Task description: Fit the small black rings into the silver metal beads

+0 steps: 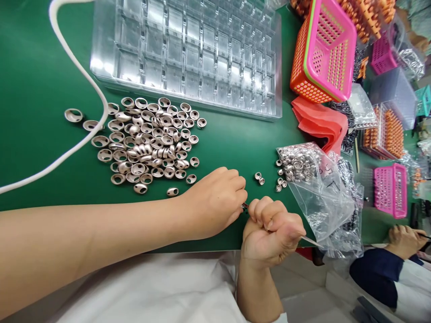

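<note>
Green tabletop [229, 143] carries metal rings [157, 133] ahead and leftward of the left hand [215, 202], closed on apparently a small part [244, 207]; the right hand [271, 229], just beside, grips a thin rod [311, 241].

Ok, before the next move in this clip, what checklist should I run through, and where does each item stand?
1. Right hand gripping the thin rod: ok.
2. Small part visible in left hand: cannot tell, fingers cover it.
3. Pile of rings beside the left forearm: ok.
4. White cord off the rings: not ok, crosses the pile's left edge in this view.
5. Smaller rings all inside plastic bag: not ok, several lie outside.
</note>
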`<state>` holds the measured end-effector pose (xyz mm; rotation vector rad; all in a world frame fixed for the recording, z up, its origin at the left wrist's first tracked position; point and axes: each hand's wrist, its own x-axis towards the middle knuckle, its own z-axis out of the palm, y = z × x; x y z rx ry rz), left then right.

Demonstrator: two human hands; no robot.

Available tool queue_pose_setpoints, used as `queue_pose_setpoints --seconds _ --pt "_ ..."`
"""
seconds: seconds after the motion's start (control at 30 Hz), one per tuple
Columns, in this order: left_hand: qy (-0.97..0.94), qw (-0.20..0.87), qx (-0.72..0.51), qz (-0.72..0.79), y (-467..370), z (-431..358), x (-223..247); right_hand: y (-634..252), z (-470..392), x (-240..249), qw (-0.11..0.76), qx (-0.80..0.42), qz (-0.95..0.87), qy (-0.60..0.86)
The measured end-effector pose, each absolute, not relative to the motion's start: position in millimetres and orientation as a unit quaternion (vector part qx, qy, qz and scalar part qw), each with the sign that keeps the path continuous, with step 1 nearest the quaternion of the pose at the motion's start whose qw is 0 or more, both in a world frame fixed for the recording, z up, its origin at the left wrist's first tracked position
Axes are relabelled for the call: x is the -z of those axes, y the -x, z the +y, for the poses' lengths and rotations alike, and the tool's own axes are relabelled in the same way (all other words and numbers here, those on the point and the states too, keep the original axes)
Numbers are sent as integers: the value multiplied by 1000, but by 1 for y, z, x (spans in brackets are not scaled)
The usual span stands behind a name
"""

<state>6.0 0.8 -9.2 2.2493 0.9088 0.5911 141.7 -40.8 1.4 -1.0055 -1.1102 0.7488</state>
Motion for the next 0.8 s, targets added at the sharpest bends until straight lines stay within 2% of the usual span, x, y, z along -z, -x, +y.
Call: queue_pose_setpoints --seconds 0.8 --pt "-856 317 -217 346 -7 2 8 -140 -40 -2 654 -326 -517 446"
